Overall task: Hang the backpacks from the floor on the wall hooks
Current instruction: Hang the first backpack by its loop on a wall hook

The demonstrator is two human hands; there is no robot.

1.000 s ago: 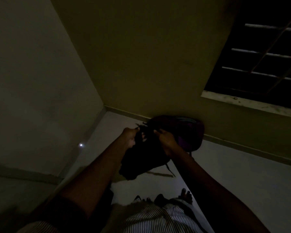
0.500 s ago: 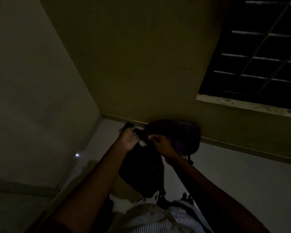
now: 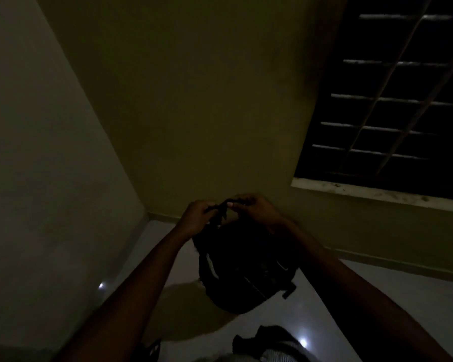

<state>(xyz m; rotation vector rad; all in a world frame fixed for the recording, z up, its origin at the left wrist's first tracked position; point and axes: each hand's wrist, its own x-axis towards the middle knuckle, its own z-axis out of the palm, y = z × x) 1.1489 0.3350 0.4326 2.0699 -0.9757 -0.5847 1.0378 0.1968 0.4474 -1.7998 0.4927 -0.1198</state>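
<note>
The yellowish wall (image 3: pixel 207 100) ahead fills most of the dim view. It meets a paler side wall (image 3: pixel 37 165) on the left at a corner. A pale, glossy floor (image 3: pixel 377 296) runs along their foot. A dark window (image 3: pixel 403 100) with a grid of bars sits in the wall at upper right, above a light sill (image 3: pixel 377 192).

A black backpack (image 3: pixel 241 270) hangs in the air over the floor, near the corner where the two walls meet and in front of the floor's far edge. It touches neither floor nor wall. Its bulk hangs straight below the hands and between the two forearms, and its shadow (image 3: pixel 191 309) lies on the floor under it.

Both hands are raised side by side, close together, at the top of the backpack. The left hand (image 3: pixel 196 218) has its fingers curled round the top strap (image 3: pixel 224 205). The right hand (image 3: pixel 256 209) pinches the same strap from the other side, and a pale thumbnail shows. The strap rises in a small peak between them. It is too dark to tell how it is folded.

A striped garment (image 3: pixel 280 354) shows at the bottom edge, beside a bright glint (image 3: pixel 303 342) on the floor. A smaller spot of light (image 3: pixel 101 285) sits low on the side wall.
</note>
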